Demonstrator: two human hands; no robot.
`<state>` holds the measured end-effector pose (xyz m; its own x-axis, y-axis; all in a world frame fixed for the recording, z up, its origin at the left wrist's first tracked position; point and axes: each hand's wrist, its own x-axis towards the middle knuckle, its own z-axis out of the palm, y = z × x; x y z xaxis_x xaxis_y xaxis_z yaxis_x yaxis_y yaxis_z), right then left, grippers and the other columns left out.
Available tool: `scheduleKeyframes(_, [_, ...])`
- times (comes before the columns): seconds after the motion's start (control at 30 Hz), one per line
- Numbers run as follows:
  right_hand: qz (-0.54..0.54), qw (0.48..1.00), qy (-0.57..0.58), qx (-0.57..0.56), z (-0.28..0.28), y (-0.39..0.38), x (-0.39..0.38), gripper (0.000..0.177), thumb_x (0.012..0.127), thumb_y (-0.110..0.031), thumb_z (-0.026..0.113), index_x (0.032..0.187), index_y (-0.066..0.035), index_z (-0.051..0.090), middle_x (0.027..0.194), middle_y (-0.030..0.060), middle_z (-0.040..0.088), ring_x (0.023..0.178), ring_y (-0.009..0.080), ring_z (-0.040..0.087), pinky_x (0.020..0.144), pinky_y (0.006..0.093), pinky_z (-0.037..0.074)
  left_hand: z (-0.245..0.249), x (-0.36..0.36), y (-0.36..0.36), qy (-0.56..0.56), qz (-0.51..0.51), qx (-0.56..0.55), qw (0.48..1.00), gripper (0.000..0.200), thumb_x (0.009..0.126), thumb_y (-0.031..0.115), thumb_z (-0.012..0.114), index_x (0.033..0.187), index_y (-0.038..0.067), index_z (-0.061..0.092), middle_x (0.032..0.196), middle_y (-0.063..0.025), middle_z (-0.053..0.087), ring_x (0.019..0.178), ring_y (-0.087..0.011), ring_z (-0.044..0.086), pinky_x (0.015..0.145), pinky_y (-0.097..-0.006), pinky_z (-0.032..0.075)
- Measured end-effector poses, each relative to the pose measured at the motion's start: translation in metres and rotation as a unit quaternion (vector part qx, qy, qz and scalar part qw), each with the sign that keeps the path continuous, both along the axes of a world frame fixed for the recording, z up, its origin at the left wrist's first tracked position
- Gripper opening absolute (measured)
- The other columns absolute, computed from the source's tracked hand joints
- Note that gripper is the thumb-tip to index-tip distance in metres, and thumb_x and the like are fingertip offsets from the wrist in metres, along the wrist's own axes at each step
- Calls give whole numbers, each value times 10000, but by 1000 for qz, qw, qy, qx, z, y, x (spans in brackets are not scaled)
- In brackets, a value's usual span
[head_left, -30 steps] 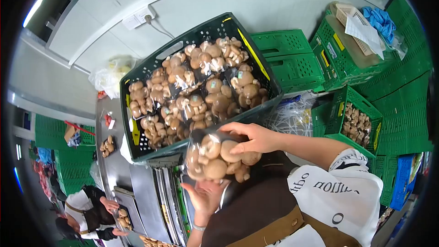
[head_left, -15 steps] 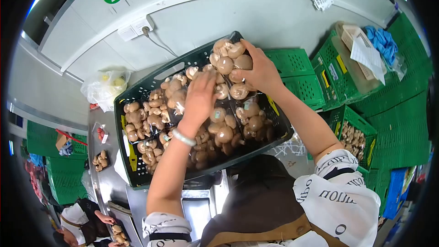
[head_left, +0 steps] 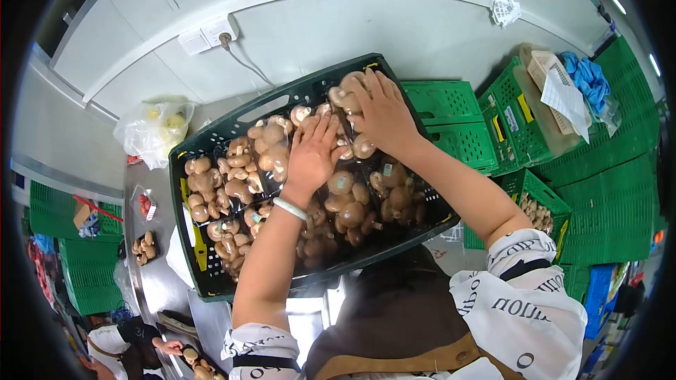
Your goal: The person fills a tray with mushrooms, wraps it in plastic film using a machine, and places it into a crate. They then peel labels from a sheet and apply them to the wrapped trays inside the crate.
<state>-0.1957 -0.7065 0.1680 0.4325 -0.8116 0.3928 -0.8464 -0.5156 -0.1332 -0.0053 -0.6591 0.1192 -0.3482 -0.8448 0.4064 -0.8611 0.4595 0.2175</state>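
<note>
A dark green crate in front of me holds several film-wrapped packs of brown mushrooms, some with small labels. My left hand lies open on the packs in the middle of the crate, fingers pointing away from me. Over a mushroom pack in the far right corner, my right hand rests with its fingers stretched out and partly covers it. Nearer to me are a labelled pack and another pack beside it, which neither hand touches.
Left of the crate, a plastic bag and a small mushroom tray stand on a metal table. Green crates stand at the right. A co-worker's hand is near mushrooms at the lower left. A wall socket has a cable plugged in.
The pack under my right hand has gone down into the crate's far right corner. My right hand has shifted from gripping its side to lying over it. My left hand stays on the packs.
</note>
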Motion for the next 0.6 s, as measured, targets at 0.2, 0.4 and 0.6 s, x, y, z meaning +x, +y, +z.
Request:
scheduleKeyframes(0.2, [5, 982, -5, 188, -27, -29, 12, 745, 857, -413, 623, 1437, -48, 330, 1448, 272, 325, 1343, 452, 307, 1112, 511, 272, -6, -1, 4, 52, 13, 40, 998, 590, 871, 328, 632, 1376, 80, 455, 1431, -137, 452, 1346, -326, 390, 1106, -484, 296])
scheduleKeyframes(0.4, [84, 993, -53, 63, -37, -45, 4, 713, 821, -425, 659, 1347, 16, 465, 1380, 234, 469, 1303, 386, 415, 1095, 462, 320, 51, 20, 90, 182, -15, 23, 983, 614, 813, 185, 705, 1360, 71, 450, 1412, -165, 438, 1293, -348, 436, 1045, -473, 363])
scheduleKeyframes(0.6, [214, 949, -185, 136, 30, 53, 55, 578, 866, -61, 640, 1392, -4, 408, 1441, 182, 404, 1259, 309, 473, 1031, 380, 401, 90, 87, 304, 410, 122, -17, 904, 237, 886, 113, 655, 1110, 37, 642, 1129, -113, 657, 1051, -290, 629, 901, -360, 501])
